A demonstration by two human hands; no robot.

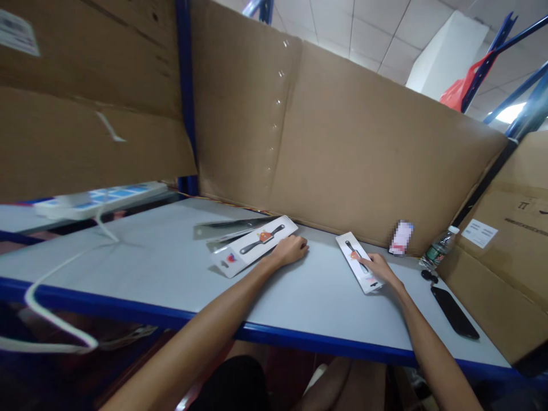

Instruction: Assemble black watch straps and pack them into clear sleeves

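My left hand (291, 250) rests on the grey tabletop with its fingers curled, close against the right edge of a white packaging card (252, 251). That card shows a black-handled utensil and an orange picture, and it overlaps several thin flat packages (222, 231) fanned out behind it. Whatever the left fingers might enclose is hidden. Over to the right, my right hand (380, 268) grips the lower right side of a similar white packaging card (351, 251), thumb on its printed front. This second card lies at a slant, low over or on the table.
A black phone (454, 312), a small black round item (429, 277) and a clear water bottle (439, 249) are at the right. Tall cardboard panels (363, 137) surround the blue-edged table. A white power strip (103, 200) and loose white cable (55, 319) are at left.
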